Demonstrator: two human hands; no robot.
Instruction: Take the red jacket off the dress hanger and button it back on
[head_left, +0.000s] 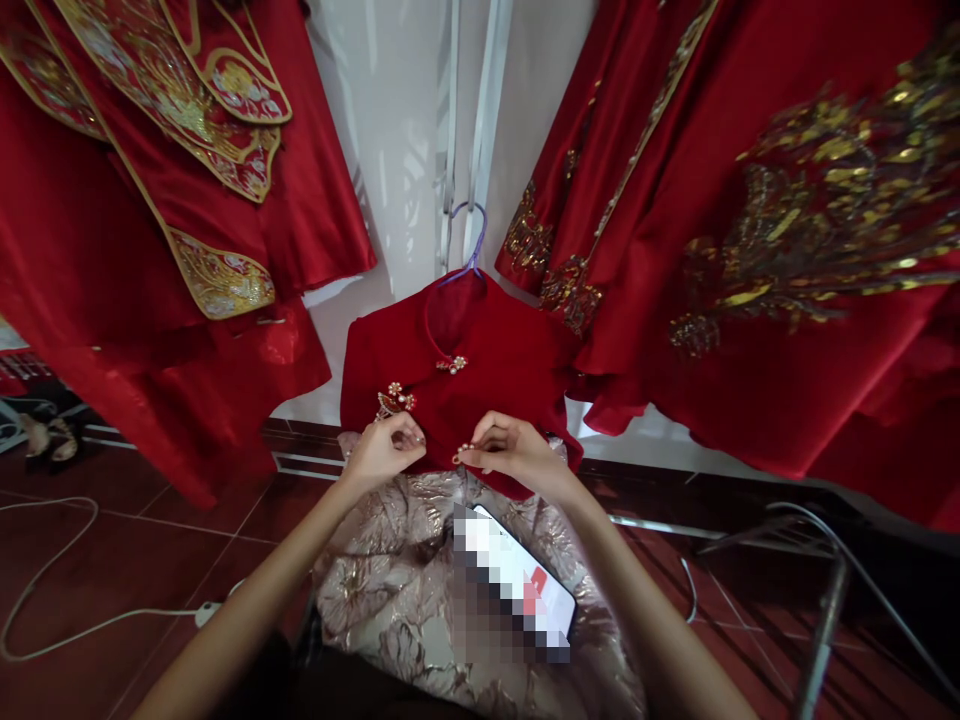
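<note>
A short red garment (495,350) hangs on a purple hanger (471,240) in front of me. Pearl-and-gold ornaments sit on it: a small flower clasp (454,365) at the collar and a larger brooch-like piece (395,400) on the chest. My left hand (384,450) is closed in a pinch over the garment, just below the larger piece; whatever lies between its fingertips is too small to make out. Between thumb and forefinger, my right hand (517,455) pinches a small beaded ornament (463,454) close to the garment's lower front.
On the shiny patterned pink-beige fabric (390,570) in my lap lies a lit phone (525,580), partly blurred out. Embroidered red gowns (300,200) hang at both sides. A white cable (97,640) crosses the tiled floor, with shoes at left and a metal stand (825,620) at right.
</note>
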